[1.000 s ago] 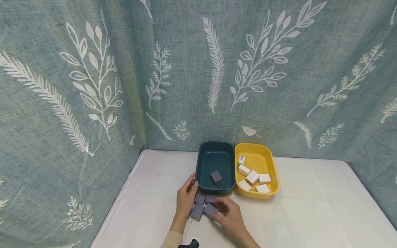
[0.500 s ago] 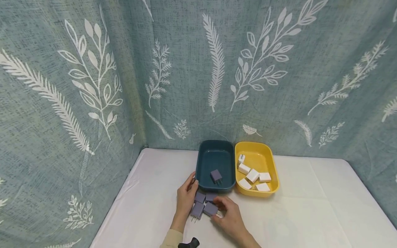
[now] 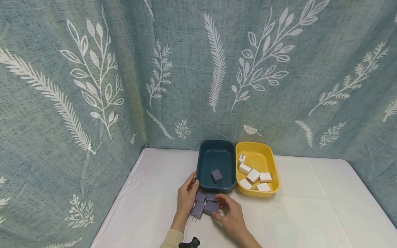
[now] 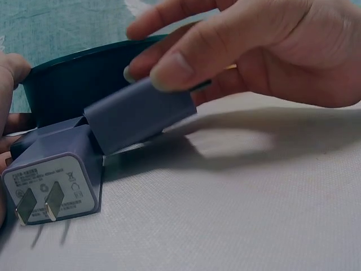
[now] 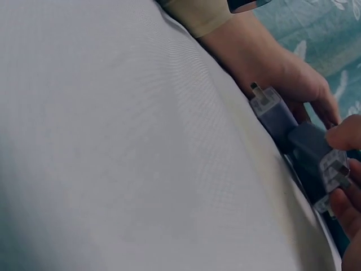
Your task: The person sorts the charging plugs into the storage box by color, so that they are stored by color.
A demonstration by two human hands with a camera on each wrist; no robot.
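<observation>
My left hand (image 3: 185, 198) rests against the left side and near corner of a dark blue tray (image 3: 214, 159). My right hand (image 3: 232, 214) pinches a purple plug-in charger (image 3: 211, 207) between thumb and fingers; in the left wrist view this charger (image 4: 141, 116) is tilted up off the cloth. Another purple charger (image 3: 197, 208) lies beside it, its two prongs (image 4: 53, 200) facing the left wrist camera. Two more, a left one (image 3: 200, 197) and a right one (image 3: 211, 196), lie against the tray's front. One purple charger (image 3: 216, 175) is inside the tray.
A yellow tray (image 3: 260, 156) touches the blue tray's right side and holds several white chargers (image 3: 253, 175). A white cloth (image 3: 310, 199) covers the table. Behind and to the left hangs a leaf-patterned curtain (image 3: 186, 69). A black object (image 3: 190, 243) shows at the bottom edge.
The right hand's fingers have closed on the near right purple charger and tipped it, its prongs now less visible in the head view. The left hand and trays have stayed put.
</observation>
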